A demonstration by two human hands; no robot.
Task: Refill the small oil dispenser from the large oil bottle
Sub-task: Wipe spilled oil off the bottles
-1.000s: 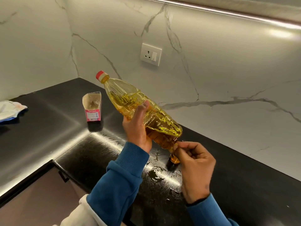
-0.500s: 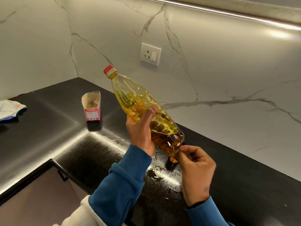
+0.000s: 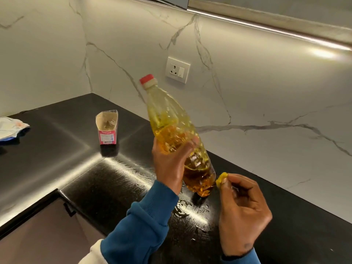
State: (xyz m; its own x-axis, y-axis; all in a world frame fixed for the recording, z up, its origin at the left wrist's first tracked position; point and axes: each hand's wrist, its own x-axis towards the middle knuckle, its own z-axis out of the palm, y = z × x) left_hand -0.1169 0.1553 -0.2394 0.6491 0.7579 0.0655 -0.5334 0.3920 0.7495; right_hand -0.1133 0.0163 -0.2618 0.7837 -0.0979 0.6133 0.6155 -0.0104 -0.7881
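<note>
the left hand [image 3: 171, 164] wraps around the one large oil bottle [image 3: 177, 134], red cap on, tilted over the black counter [image 3: 57, 149] near its back wall, while the right hand [image 3: 242, 210] pinches a small yellow piece [image 3: 221, 179] just beside the bottle's base. whether the dispenser sits under that base cannot be told. one open carton [image 3: 107, 127] stands well apart to the left, one crumpled bag [image 3: 11, 127] at the far left edge, one wall socket [image 3: 177, 69] behind, with bare counter between.
</note>
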